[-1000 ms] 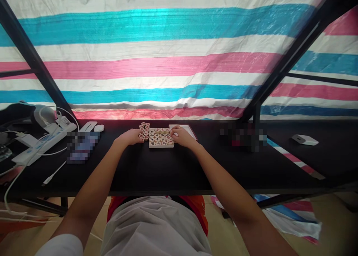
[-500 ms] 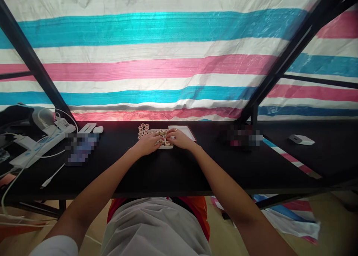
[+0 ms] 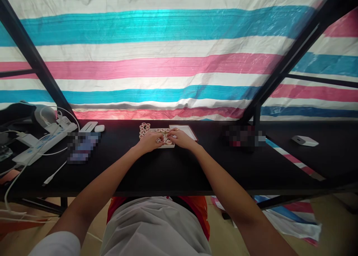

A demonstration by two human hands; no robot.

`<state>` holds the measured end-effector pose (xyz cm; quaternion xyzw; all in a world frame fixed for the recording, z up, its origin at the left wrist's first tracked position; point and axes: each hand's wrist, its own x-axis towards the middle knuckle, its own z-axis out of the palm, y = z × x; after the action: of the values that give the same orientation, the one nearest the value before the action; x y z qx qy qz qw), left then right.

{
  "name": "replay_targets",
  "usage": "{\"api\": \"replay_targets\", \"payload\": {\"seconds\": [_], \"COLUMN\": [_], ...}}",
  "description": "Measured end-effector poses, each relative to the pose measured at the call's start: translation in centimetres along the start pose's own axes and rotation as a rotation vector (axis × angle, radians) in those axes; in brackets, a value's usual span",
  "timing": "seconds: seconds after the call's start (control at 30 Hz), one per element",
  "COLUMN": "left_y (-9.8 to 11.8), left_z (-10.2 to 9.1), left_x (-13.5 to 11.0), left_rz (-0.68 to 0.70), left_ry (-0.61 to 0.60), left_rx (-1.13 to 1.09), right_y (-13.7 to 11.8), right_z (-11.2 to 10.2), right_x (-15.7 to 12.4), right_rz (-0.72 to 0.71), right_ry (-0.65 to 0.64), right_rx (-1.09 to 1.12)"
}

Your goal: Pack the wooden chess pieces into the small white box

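Round pieces point(image 3: 168, 142), seated in a pale tray point(image 3: 168, 147) on the black table point(image 3: 167, 174). Left hand point(image 3: 151, 141) and right hand point(image 3: 179, 138): both at the tray, fingers bent; any hold cannot be told. Loose pieces point(image 3: 144, 128): grouped just left. Brown-edged white panel point(image 3: 188, 132): beyond right hand.

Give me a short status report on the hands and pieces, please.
Left hand, right hand at pieces in box; grip unclear. Piece cluster left of box. Hands partly hide box.
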<state>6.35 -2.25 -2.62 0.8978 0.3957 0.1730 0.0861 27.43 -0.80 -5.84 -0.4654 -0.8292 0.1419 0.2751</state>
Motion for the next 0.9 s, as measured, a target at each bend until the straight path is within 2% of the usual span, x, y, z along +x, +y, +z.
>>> {"api": "replay_targets", "payload": {"seconds": [0.07,0.13,0.23,0.33,0.63,0.9], "left_y": [-0.4,-1.0,-1.6,-1.6,-1.9,-1.0], "left_z": [-1.1,-2.6,-4.7,-5.8,-5.7,-5.2], "left_x": [-0.2,-0.6,-1.3,-1.7,-1.8,-1.4], "left_rz": [-0.01,-0.079,-0.167,-0.212,-0.325,-0.268], "left_ry": [0.038,0.019,-0.106,-0.225,-0.363,-0.34], "left_rx": [0.048,0.091,0.135,0.092,0.112,0.194], "right_y": [0.0,-0.1,-0.2,-0.5,-0.6,-0.3], "right_z": [0.0,-0.1,-0.2,-0.3,-0.8,-1.4], "right_x": [0.0,0.0,-0.1,-0.1,-0.1,-0.4], "right_rz": [0.011,0.024,0.036,0.042,0.047,0.105], "right_ry": [-0.004,-0.011,-0.021,-0.03,-0.049,-0.135], "right_rx": [0.006,0.011,0.015,0.012,0.015,0.107]}}
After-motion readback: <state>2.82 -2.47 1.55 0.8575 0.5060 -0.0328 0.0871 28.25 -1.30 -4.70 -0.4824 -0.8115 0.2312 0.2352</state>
